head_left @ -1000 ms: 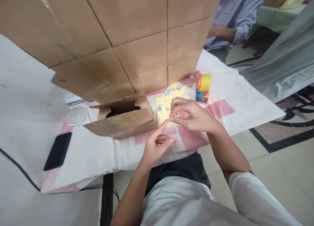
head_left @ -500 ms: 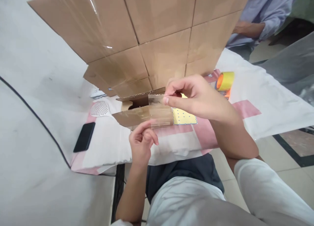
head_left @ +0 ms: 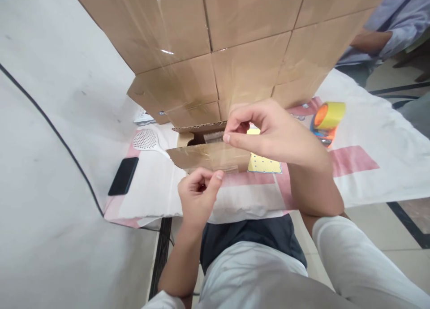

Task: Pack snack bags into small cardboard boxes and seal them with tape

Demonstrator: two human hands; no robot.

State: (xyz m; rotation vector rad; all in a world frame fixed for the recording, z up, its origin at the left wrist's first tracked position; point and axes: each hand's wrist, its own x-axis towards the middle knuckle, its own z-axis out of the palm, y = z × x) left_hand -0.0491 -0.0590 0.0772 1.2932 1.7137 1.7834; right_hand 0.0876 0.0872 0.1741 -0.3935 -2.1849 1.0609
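Note:
A short strip of clear packing tape (head_left: 214, 137) is stretched between my hands. My right hand (head_left: 265, 132) pinches its upper end between thumb and fingertips. Below, my left hand (head_left: 198, 195) has thumb and forefinger pressed together at the strip's lower edge, its other fingers curled. Just behind the strip lies a small cardboard box (head_left: 188, 158) with its top flaps parted and a dark inside. A yellow dotted biscuit-shaped card (head_left: 265, 163) is beside the box, partly covered by my right hand.
Taped cardboard boxes (head_left: 248, 71) rise in a stack behind. A white skimmer (head_left: 145, 139) and a black phone (head_left: 123, 176) lie at left. Tape rolls (head_left: 332, 115) are at right on the pink-and-white cloth (head_left: 369, 183). Another person's sleeve (head_left: 406, 31) shows at upper right.
My left thumb has come up against the forefinger at the tape's lower edge. The tape strip has tilted and dropped slightly. The view has shifted, moving the table things rightward.

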